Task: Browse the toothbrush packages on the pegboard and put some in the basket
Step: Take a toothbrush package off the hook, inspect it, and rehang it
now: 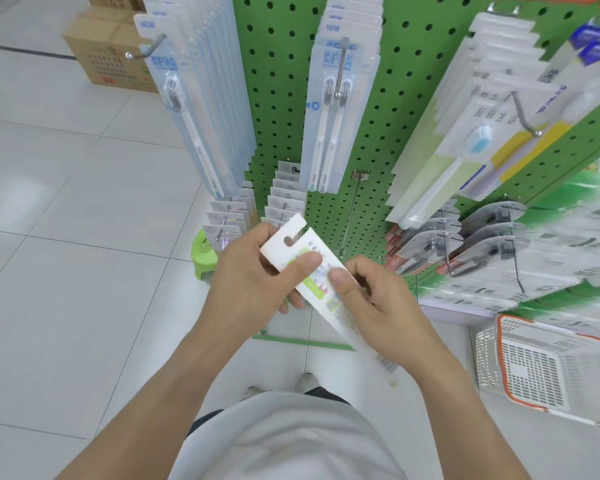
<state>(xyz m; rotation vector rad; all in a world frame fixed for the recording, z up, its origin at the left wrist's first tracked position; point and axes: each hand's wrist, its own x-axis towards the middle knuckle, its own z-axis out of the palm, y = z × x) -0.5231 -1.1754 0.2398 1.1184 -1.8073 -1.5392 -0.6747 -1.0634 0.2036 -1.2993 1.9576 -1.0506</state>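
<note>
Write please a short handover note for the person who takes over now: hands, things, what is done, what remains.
Left hand and right hand both pinch one toothbrush package, off its hook, held in front of the pegboard.
Basket stands on the floor at the right; no package visible in it.
Done: one package taken down for a look.
Left: put it in the basket, then choose more.

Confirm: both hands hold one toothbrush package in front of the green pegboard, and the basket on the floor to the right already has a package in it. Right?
Not quite. The head view shows the basket on the floor at right holding nothing. The rest stands: the left hand and right hand both hold one toothbrush package in front of the green pegboard.
</note>
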